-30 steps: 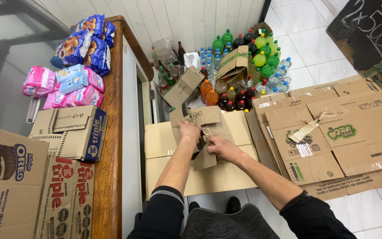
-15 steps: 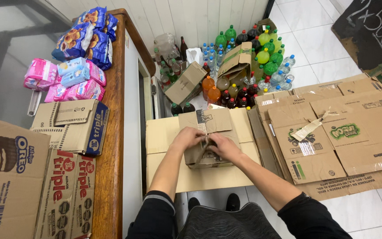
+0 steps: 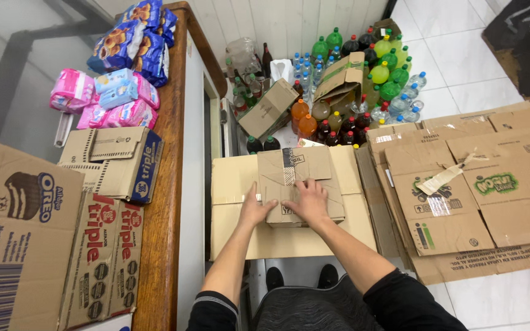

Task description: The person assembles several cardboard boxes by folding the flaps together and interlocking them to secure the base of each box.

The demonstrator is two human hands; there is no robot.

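Observation:
A small flattened brown cardboard box with a strip of tape lies on a larger flat sheet of cardboard in front of me. My left hand presses on the box's left edge with the thumb raised. My right hand lies palm down on the box's lower middle, fingers spread. Both hands push the box flat; neither grips it.
Flattened cartons pile up on the floor at the right. Many drink bottles and two small boxes stand by the far wall. At the left, a wooden counter holds closed cartons, pink packs and blue bags.
The small box was standing partly folded between my hands; now it lies flattened on the big sheet, with both palms pressing down on it.

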